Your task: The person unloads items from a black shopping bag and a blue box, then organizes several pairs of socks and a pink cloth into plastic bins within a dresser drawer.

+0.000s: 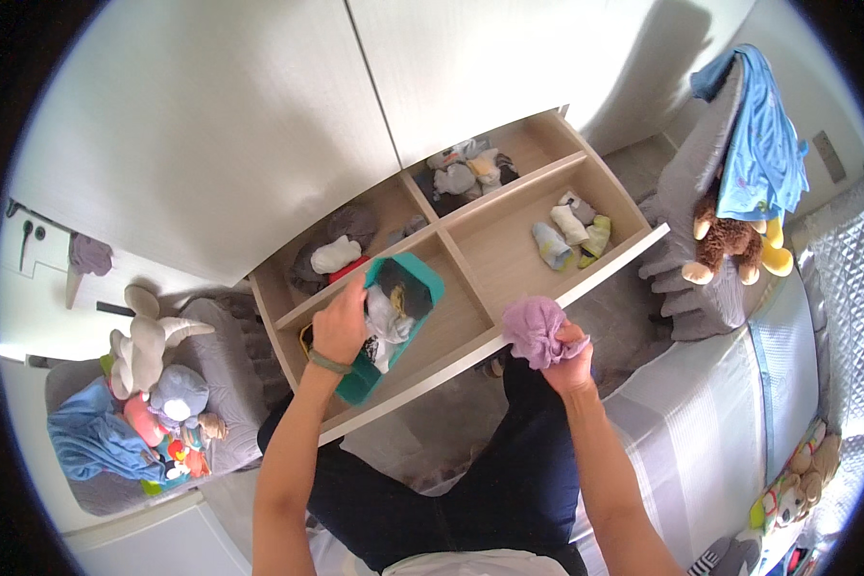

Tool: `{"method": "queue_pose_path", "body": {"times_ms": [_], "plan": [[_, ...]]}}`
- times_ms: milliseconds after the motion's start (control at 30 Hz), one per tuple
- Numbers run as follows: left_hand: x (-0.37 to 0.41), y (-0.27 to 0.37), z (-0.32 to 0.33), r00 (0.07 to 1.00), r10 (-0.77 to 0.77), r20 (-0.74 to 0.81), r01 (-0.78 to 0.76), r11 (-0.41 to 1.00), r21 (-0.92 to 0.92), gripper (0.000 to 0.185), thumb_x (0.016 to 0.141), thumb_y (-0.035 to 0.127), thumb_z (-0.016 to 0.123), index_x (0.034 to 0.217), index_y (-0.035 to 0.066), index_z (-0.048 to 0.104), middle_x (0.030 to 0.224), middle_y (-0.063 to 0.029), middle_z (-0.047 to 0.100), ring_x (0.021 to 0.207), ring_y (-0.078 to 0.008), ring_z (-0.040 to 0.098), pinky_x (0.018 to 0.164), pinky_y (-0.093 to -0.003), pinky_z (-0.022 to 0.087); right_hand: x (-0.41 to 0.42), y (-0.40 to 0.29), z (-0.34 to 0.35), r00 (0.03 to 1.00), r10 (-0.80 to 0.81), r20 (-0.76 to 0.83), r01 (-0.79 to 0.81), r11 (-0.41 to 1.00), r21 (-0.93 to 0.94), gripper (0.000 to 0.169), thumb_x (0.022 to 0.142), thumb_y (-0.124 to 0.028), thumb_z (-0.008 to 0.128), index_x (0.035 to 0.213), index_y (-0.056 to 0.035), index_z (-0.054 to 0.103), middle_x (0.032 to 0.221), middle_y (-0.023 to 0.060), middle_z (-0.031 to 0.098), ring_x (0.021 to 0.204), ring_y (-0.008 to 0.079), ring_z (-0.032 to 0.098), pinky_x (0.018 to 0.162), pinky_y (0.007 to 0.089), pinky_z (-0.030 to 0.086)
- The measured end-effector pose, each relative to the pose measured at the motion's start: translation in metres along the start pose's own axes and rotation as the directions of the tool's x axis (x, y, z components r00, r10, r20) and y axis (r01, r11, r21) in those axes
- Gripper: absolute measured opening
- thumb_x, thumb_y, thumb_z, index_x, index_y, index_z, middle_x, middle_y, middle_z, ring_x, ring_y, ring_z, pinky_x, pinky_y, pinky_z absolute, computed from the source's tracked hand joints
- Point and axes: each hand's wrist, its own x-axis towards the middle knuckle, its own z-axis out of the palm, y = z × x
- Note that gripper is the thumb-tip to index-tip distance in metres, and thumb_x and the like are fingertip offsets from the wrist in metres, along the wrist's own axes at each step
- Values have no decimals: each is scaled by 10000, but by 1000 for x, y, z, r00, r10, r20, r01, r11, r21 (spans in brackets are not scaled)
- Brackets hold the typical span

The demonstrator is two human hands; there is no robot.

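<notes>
My right hand (571, 366) grips a bunched purple cloth (535, 327) just in front of the drawer's front edge. At the left, my left hand (340, 324) is on the long side of a teal plastic box (425, 272), and its fingers partly hide that rim. Crumpled white and grey fabric items (387, 317) lie inside the box. The box rests slantwise in the front left compartment of an open wooden drawer (468, 277). Several rolled socks (569, 222) sit in the front right compartment.
Dark and white clothing (336, 253) fills part of the back left compartment, and small garments (468, 173) the back right one. Grey padded seats flank the drawer, bearing a plush rabbit (144, 338) and a brown plush monkey (727, 234). White cabinet doors (209, 129) stand behind.
</notes>
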Motion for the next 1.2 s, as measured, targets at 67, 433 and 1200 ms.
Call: {"method": "queue_pose_path", "body": {"times_ms": [67,433,1200], "plan": [[15,35,-40,996,-67,54,73,990,-118,304,937,113,496,1237,66,508,883,-203,649,755,-360,643,617,-435,511,-16,-1,37,980,-150,-130,138,986,-94,528,767,-200,543,1220,69,510,1094,120,615,926,220,602,816,320,491],[-79,202,-36,900,-257,352,429,669,-607,207,979,147,428,1143,22,446,888,-290,618,828,-487,587,662,-523,452,-130,6,106,855,-465,230,367,227,-902,562,854,-15,480,1399,28,353,1457,222,371,1388,342,310,1128,382,221],[-166,254,-74,899,-118,421,332,811,-481,285,952,114,443,1221,19,446,919,-257,610,846,-476,588,653,-528,481,-224,-31,81,967,-84,-242,-86,784,-615,254,977,-257,540,1062,-26,604,828,-70,552,820,23,507,741,191,417]]}}
